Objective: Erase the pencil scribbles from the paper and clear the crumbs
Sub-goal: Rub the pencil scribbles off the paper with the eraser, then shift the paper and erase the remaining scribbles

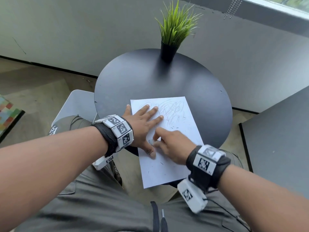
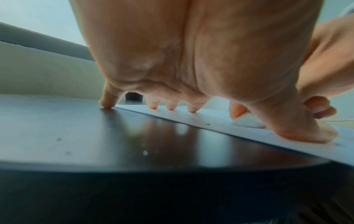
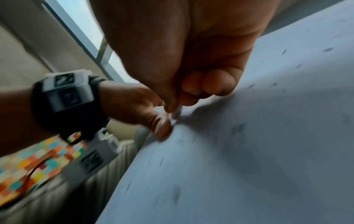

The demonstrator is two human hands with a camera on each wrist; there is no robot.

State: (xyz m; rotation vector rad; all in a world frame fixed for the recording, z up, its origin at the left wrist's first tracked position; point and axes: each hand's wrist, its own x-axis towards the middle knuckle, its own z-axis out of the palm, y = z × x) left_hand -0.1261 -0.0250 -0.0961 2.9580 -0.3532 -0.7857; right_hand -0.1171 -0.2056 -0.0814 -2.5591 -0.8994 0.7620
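- The paper [image 1: 168,141], a white sheet, lies on the near part of the round dark table [image 1: 133,77]; its near end sticks out past the table edge over the person's lap.
- Pencil scribbles [image 1: 168,109] cover the far part of the paper, and small dark crumbs [image 1: 173,127] are scattered over its middle and near part.
- The left hand [image 1: 143,126] is spread flat with straight fingers on the left side of the paper. In the left wrist view three fingertips [image 2: 171,106] press the sheet, the little finger touches the bare table just beside the paper's left edge, and the thumb presses the sheet nearer the person.
- The right hand [image 1: 172,144] sits over the middle of the paper, just right of the left thumb. Its fingers are curled and pinch a small white eraser [image 1: 151,141], which touches the sheet; the index finger points toward the scribbles.
- The right hand is blurred in the head and right wrist views.
- At the far side of the table, well apart from the paper, a potted grass plant [image 1: 172,34] stands upright in a black pot.
- Left of the paper, beyond the table edge, part of a pale grey chair seat [image 1: 78,104] shows, and further left a colourful checked mat [image 1: 8,113] lies on the floor.
- Both wrists carry black bands with white marker blocks.
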